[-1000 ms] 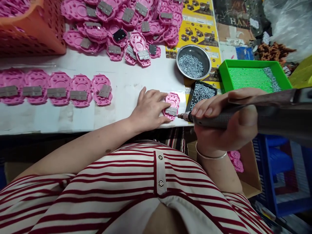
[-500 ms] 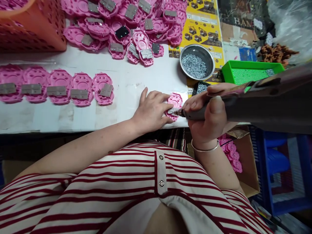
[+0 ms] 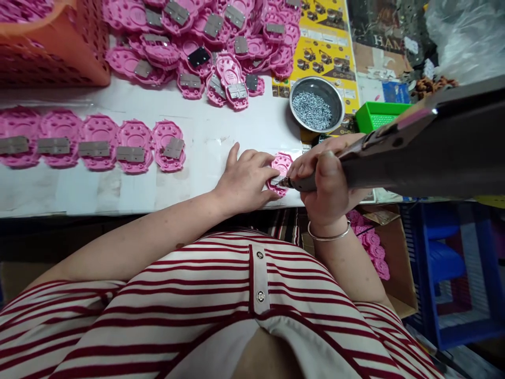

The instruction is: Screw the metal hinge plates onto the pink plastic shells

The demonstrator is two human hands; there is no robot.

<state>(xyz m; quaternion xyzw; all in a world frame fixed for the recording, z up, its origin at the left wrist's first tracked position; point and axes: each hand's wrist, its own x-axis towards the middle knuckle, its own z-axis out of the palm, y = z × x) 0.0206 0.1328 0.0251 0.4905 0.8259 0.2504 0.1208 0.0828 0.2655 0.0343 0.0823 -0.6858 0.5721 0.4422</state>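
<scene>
1. near the front edge of the long white table (image 3: 205, 131), the small pink plastic piece (image 3: 282, 162) lies flat, with a grey metal plate (image 3: 275, 180) across its lower part.
2. the left hand (image 3: 246, 181) grips the pink plastic piece at its left side, thumb at the lower edge and fingers above, pressing it to the table.
3. the right hand (image 3: 329, 181) is closed around a long grey power driver (image 3: 394, 168), its narrow tip at the metal plate; a silver bangle (image 3: 328, 239) circles that wrist.
4. beyond the right hand stands a round steel bowl (image 3: 337, 98) of small silvery screws (image 3: 312, 109), and beside it a bright green plastic tray (image 3: 362, 119), partly hidden by the driver.
5. to the left, five pink pieces with metal plates (image 3: 136, 138) lie in a row; behind them are a heap of similar pink pieces (image 3: 189, 42) and an orange perforated plastic basket (image 3: 81, 47).
6. below the table at the right, more pink parts (image 3: 374, 245) sit in an open brown cardboard box (image 3: 402, 279).
</scene>
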